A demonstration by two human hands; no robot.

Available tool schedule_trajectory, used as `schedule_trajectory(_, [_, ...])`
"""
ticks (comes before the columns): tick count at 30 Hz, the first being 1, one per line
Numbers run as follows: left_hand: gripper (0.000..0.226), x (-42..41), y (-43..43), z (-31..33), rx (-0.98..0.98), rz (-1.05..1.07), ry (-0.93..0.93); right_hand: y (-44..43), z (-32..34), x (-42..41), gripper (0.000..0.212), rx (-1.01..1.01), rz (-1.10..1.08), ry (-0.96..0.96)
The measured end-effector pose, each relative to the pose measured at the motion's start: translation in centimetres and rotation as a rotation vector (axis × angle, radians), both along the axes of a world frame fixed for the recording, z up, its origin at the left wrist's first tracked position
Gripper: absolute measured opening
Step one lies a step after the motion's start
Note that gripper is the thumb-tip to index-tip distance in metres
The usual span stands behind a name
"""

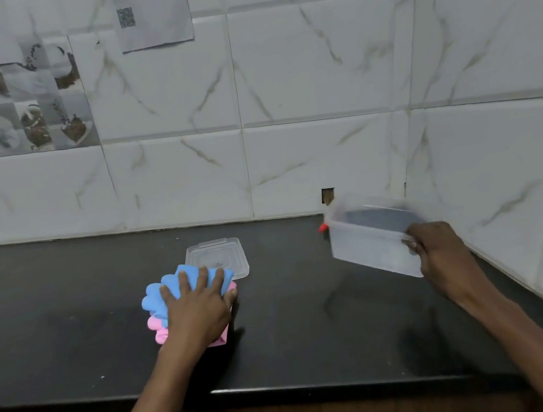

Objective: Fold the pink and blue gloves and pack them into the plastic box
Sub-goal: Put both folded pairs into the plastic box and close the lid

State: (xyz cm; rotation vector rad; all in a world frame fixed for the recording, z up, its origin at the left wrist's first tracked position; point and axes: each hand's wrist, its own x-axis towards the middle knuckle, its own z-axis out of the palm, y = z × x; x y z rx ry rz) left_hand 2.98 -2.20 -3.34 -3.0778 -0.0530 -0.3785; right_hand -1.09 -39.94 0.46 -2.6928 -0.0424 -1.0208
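Left hand point(196, 305) lies flat, fingers spread, palm down on the folded glove stack at lower centre of the frame — pressing, not pinching. Blue glove point(160, 291) is on top, pink glove point(156, 326) under it, pink edges showing at the left and lower right of the hand. Stack sits on the black countertop point(71, 318).

Clear lid point(221, 254) lies flat on the counter just behind the stack, its near edge touching or slightly overlapped by the blue glove.

Right hand point(442, 252) is at right of frame, fingers closed on the near right rim of the plastic box point(367, 238). Box is tilted, off the counter, motion-blurred; contents can't be told.

Small red object point(322, 227) beside the box's left corner — too blurred to identify.

Marble-pattern tile wall point(315, 79) fills the upper frame; printed paper sheet point(153, 12) stuck at upper centre-left.
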Motion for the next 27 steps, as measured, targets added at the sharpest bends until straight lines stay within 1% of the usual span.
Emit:
schedule_trajectory(2, [0.051, -0.2, -0.3, 0.9, -0.001, 0.009, -0.038, 1.3, 0.1, -1.5, 0.022, 0.036, 0.217, -0.056])
schedule_trajectory(3, [0.047, -0.5, -0.7, 1.5, -0.025, -0.006, -0.099, 2.0, 0.0, -2.1, 0.018, 0.049, 0.275, -0.056])
schedule_trajectory(4, [0.042, -0.8, -1.2, 1.8, -0.091, -0.048, -0.191, 2.6, -0.3, -2.6, 0.015, 0.059, 0.312, -0.049])
schedule_trajectory(5, [0.036, -1.3, -1.7, 2.0, -0.202, -0.122, -0.298, 3.2, -0.6, -3.0, 0.014, 0.066, 0.335, -0.041])
schedule_trajectory(6, [0.033, -1.9, -2.4, 2.1, -0.390, -0.219, -0.385, 3.7, -0.9, -3.3, 0.014, 0.070, 0.349, -0.032])
schedule_trajectory(7, [0.033, -2.8, -3.1, 2.4, -0.609, -0.310, -0.417, 4.1, -1.1, -3.4, 0.014, 0.075, 0.358, -0.020])
schedule_trajectory(8, [0.035, -3.8, -3.9, 2.5, -0.797, -0.377, -0.387, 4.5, -1.3, -3.6, 0.013, 0.080, 0.367, -0.003])
schedule_trajectory(9, [0.039, -4.6, -4.7, 2.5, -0.899, -0.437, -0.334, 4.7, -1.4, -3.7, 0.013, 0.083, 0.375, 0.021])
schedule_trajectory(10, [0.043, -5.2, -5.4, 2.4, -0.904, -0.498, -0.303, 5.0, -1.5, -3.7, 0.012, 0.085, 0.381, 0.045])
schedule_trajectory(12, [0.048, -5.6, -6.3, 2.0, -0.805, -0.592, -0.270, 5.3, -1.7, -3.8, 0.011, 0.086, 0.394, 0.080])
schedule_trajectory(14, [0.047, -5.5, -6.7, 1.8, -0.761, -0.601, -0.249, 5.5, -1.7, -3.9, 0.011, 0.088, 0.404, 0.099])
schedule_trajectory(19, [0.034, -5.0, -6.8, 0.6, -0.694, -0.632, -0.208, 5.5, -1.9, -3.5, 0.008, 0.068, 0.406, 0.117])
schedule_trajectory(21, [0.034, -4.9, -6.7, 0.2, -0.683, -0.629, -0.205, 5.3, -1.9, -3.3, 0.011, 0.043, 0.398, 0.159])
schedule_trajectory(23, [0.039, -5.0, -6.5, 0.3, -0.695, -0.638, -0.191, 5.1, -2.0, -3.2, 0.007, 0.038, 0.401, 0.187])
schedule_trajectory(24, [0.043, -5.0, -6.5, 0.6, -0.710, -0.640, -0.183, 5.1, -2.1, -3.3, 0.009, 0.033, 0.406, 0.187])
schedule_trajectory(25, [0.046, -5.0, -6.4, 0.9, -0.727, -0.631, -0.205, 5.1, -2.4, -3.5, 0.020, 0.023, 0.402, 0.165])
schedule_trajectory(26, [0.048, -5.0, -6.2, 1.3, -0.735, -0.593, -0.271, 5.0, -2.6, -3.8, 0.032, 0.026, 0.394, 0.106])
schedule_trajectory(27, [0.046, -4.8, -5.9, 1.9, -0.730, -0.521, -0.369, 5.0, -2.7, -4.1, 0.041, 0.044, 0.370, 0.007])
